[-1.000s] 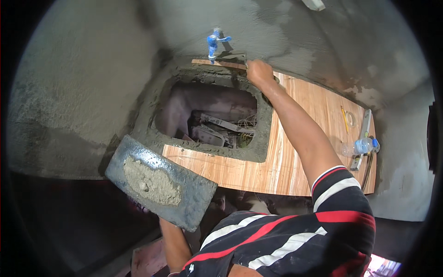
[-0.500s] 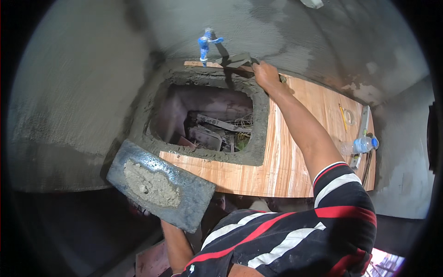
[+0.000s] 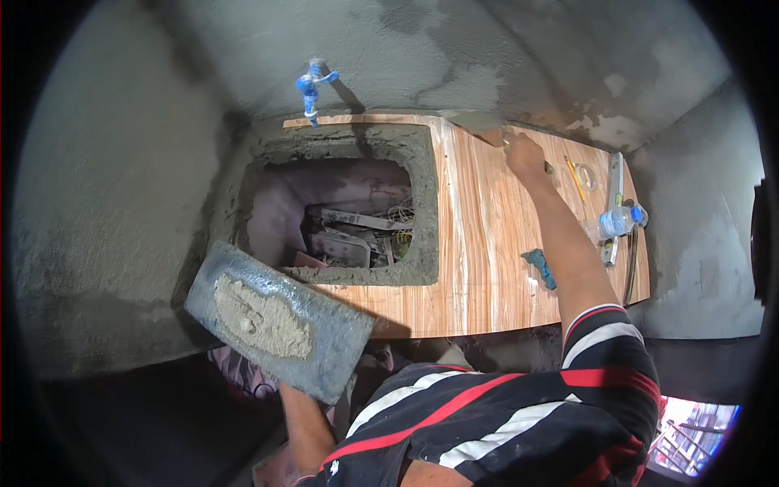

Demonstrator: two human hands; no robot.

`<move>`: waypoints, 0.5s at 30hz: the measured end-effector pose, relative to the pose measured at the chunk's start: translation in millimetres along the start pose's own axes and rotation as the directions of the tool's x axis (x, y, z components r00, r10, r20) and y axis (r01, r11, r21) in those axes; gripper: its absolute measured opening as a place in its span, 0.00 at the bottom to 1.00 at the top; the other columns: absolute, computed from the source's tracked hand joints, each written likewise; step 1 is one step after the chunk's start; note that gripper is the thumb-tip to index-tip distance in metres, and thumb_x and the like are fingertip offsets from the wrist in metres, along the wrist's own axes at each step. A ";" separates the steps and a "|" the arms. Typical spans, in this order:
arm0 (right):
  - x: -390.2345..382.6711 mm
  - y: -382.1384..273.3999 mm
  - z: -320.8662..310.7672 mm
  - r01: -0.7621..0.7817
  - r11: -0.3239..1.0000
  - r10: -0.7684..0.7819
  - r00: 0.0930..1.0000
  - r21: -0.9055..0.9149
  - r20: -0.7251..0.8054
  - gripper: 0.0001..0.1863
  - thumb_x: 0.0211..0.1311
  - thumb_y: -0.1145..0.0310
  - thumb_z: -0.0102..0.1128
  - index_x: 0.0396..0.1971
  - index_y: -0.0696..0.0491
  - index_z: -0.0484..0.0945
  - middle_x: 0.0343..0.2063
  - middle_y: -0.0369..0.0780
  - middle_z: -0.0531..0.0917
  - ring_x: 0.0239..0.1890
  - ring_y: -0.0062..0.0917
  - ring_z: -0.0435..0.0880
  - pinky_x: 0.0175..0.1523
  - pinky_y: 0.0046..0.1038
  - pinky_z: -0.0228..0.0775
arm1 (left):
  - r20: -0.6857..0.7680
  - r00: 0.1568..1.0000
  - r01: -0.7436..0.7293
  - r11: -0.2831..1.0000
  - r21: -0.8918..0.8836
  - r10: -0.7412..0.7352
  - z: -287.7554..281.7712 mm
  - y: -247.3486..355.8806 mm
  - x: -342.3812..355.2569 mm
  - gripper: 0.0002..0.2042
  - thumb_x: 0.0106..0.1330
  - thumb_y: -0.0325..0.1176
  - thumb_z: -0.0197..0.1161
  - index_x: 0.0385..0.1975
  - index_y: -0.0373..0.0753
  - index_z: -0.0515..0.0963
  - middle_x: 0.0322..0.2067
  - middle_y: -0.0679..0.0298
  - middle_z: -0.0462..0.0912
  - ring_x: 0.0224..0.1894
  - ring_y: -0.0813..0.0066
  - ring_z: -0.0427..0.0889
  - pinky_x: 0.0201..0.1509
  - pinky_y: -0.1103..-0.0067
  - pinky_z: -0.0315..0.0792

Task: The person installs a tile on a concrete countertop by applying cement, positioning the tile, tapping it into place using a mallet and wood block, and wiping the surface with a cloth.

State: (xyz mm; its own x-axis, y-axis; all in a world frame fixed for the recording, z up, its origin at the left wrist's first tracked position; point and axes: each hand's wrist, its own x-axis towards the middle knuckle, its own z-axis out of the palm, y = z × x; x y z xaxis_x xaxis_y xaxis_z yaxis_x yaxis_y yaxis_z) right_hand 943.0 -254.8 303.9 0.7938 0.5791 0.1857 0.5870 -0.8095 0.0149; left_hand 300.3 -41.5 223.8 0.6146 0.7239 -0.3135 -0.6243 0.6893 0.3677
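Note:
My right hand [image 3: 527, 157] is closed round the handle of a trowel [image 3: 482, 125], whose flat grey blade lies along the back edge of the wood-grain countertop [image 3: 487, 268], against the wall. At the lower left, a flat grey mortar board [image 3: 345, 345] carries a heap of wet mortar [image 3: 264, 318]. It is tilted, and my left forearm [image 3: 307, 430] runs up under it. The board hides my left hand, which bears it from below. Between the two arms lies a rectangular opening [image 3: 418, 272] with a rough cement rim; debris shows inside.
A blue tap [image 3: 308, 88] sticks out of the plastered wall above the opening. On the counter's right lie a pencil [image 3: 574, 177], a tape roll [image 3: 586, 177], a spirit level [image 3: 614, 195] and a plastic bottle [image 3: 617, 221]. A teal crumpled piece [image 3: 539, 268] lies beside my right forearm.
My right hand and the trowel have moved right along the wall, away from the opening's back corner. The view has shifted, and the teal piece now shows. The board stays held.

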 end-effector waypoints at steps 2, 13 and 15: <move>-11.7 22.3 -7.6 -0.036 0.999 0.036 0.999 -0.006 -0.034 0.16 0.66 0.67 0.60 0.53 0.46 0.81 0.47 0.47 0.84 0.51 0.42 0.86 0.54 0.45 0.78 | 0.024 1.000 0.007 1.000 -0.002 -0.006 7.1 0.0 1.9 0.26 0.81 0.50 0.44 0.70 0.42 0.66 0.65 0.57 0.74 0.62 0.60 0.77 0.66 0.63 0.75; -111.4 22.1 -68.9 -0.608 0.341 0.235 0.794 0.717 0.561 0.06 0.64 0.67 0.64 0.36 0.54 0.81 0.26 0.38 0.84 0.24 0.25 0.83 0.26 0.30 0.76 | 0.185 0.978 0.108 0.992 -0.062 -0.095 32.0 -25.2 20.8 0.26 0.81 0.51 0.44 0.70 0.42 0.65 0.66 0.57 0.74 0.62 0.60 0.77 0.67 0.63 0.74; -131.3 11.4 -73.8 -0.617 0.271 0.162 0.786 0.739 0.597 0.06 0.65 0.67 0.64 0.35 0.54 0.80 0.25 0.36 0.82 0.23 0.21 0.80 0.25 0.28 0.74 | 0.215 0.972 0.111 0.991 -0.071 -0.094 37.0 -24.2 24.7 0.26 0.81 0.51 0.44 0.71 0.42 0.65 0.66 0.57 0.74 0.62 0.60 0.77 0.67 0.63 0.74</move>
State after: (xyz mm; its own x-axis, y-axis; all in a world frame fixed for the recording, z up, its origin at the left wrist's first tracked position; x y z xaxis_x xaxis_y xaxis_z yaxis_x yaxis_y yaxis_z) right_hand 833.7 -347.2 352.2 0.8140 0.3819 -0.4377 -0.2133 -0.5044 -0.8367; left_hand 348.4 -41.4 239.5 0.7598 0.6326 -0.1505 -0.5846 0.7659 0.2677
